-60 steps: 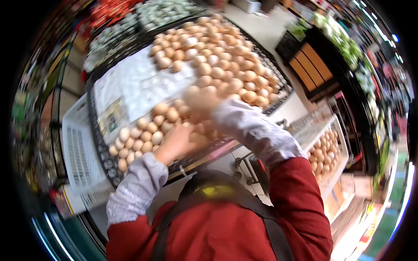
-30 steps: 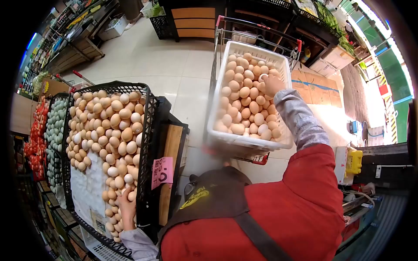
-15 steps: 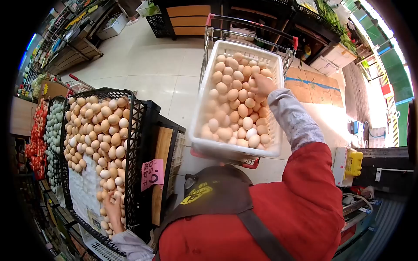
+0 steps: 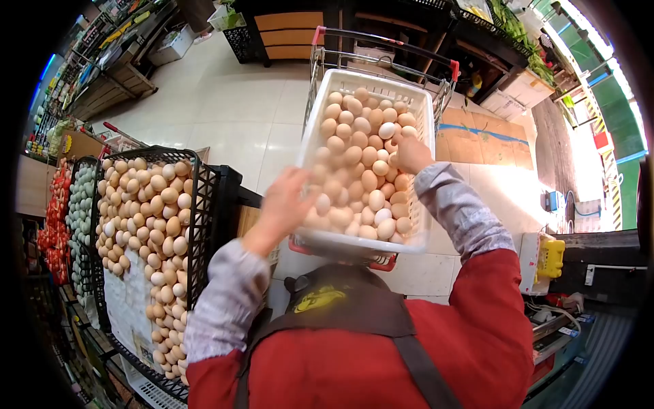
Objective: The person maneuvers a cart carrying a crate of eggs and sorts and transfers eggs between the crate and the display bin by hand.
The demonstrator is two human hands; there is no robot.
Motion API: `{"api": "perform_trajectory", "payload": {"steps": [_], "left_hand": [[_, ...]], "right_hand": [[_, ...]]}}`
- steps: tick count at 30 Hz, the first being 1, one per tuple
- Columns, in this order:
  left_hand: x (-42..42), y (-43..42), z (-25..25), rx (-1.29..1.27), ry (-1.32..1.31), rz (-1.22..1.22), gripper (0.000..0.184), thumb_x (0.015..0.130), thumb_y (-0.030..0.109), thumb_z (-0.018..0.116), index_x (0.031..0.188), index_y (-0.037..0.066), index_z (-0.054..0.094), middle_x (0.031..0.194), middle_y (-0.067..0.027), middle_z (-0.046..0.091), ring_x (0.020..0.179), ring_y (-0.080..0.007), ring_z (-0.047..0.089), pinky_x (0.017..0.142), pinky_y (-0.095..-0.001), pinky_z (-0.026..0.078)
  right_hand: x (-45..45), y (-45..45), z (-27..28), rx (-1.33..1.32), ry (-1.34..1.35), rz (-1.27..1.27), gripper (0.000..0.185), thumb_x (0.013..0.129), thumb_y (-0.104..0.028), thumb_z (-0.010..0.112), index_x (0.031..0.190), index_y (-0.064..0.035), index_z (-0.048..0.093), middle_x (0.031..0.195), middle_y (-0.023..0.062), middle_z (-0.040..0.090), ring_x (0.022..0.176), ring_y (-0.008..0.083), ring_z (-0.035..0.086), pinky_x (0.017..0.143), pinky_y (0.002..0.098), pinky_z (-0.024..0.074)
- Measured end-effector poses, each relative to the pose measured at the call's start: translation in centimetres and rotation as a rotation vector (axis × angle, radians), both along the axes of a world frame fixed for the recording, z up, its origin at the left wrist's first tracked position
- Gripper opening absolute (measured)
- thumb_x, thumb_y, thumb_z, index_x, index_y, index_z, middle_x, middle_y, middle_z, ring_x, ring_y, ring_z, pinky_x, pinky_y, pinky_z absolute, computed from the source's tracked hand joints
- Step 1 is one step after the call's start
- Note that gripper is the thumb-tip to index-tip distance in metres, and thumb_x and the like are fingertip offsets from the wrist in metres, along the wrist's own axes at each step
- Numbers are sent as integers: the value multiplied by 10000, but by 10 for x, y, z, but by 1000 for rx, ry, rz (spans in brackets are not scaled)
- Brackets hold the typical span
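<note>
Brown eggs (image 4: 369, 180) fill a white plastic basket (image 4: 426, 116) that sits on a shopping cart (image 4: 453, 71). My right hand (image 4: 413, 154) is over the basket's right side, its fingers bent down among the eggs; whatever they hold is hidden. At the basket's left edge is my left hand (image 4: 286, 199), blurred by motion, its fingers pointing toward the eggs. Whether it holds anything cannot be made out. To the left, a black crate (image 4: 198, 225) bears many more brown eggs (image 4: 158, 204) beside a pale, bare liner (image 4: 128, 298).
Pale green eggs (image 4: 82, 221) and red net bags (image 4: 56, 238) lie left of the black crate. Flattened cardboard (image 4: 485, 142) is on the floor right of the cart. A yellow object (image 4: 550, 257) stands at the right, and dark shelving lines the back.
My left hand has moved from the eggs in the black crate to the white basket's left edge. The basket and cart appear slightly further left, with my right hand still over the eggs.
</note>
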State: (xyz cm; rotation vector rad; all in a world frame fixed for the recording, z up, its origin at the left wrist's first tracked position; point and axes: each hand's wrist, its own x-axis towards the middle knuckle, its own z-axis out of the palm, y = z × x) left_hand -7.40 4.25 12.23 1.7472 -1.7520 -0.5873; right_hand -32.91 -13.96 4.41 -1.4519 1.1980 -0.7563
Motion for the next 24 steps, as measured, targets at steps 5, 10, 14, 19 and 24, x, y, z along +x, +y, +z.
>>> {"api": "perform_trajectory", "payload": {"steps": [5, 10, 14, 19, 24], "left_hand": [[-52, -83, -56, 145, -134, -131, 325, 798, 183, 639, 1111, 109, 592, 1099, -164, 515, 908, -343, 568, 797, -430, 470], [-70, -123, -124, 81, -291, -112, 222, 798, 132, 586, 1021, 124, 586, 1031, -183, 472, 918, -394, 519, 766, -483, 447], [-82, -129, -122, -55, -479, -24, 83, 750, 103, 619, 833, 101, 622, 912, -114, 587, 866, -289, 591, 680, -426, 468], [-85, -131, -102, 59, -768, 45, 149, 734, 174, 661, 881, 165, 686, 1020, -44, 589, 970, -238, 568, 734, -380, 449], [-83, -136, -82, 241, -786, -15, 195, 764, 247, 657, 937, 168, 701, 1049, -45, 580, 985, -230, 563, 766, -372, 449]], "right_hand": [[4, 11, -30, -322, 823, 144, 374, 776, -231, 631, 1105, -69, 558, 1057, 226, 583, 916, 403, 611, 805, 457, 512], [14, 24, -27, -385, 1073, 183, 440, 767, -231, 684, 1143, -75, 515, 1102, 288, 518, 943, 397, 602, 807, 432, 521], [20, 33, -16, -369, 1093, 169, 424, 760, -267, 721, 1103, -95, 539, 1127, 251, 453, 908, 382, 618, 780, 419, 531], [21, 32, -23, -410, 1107, 168, 317, 783, -235, 691, 1045, -99, 578, 1118, 236, 448, 789, 369, 639, 739, 413, 546], [15, 30, -41, -566, 1004, 114, 272, 792, -188, 657, 1040, -101, 584, 1071, 232, 467, 752, 366, 635, 722, 410, 549]]}}
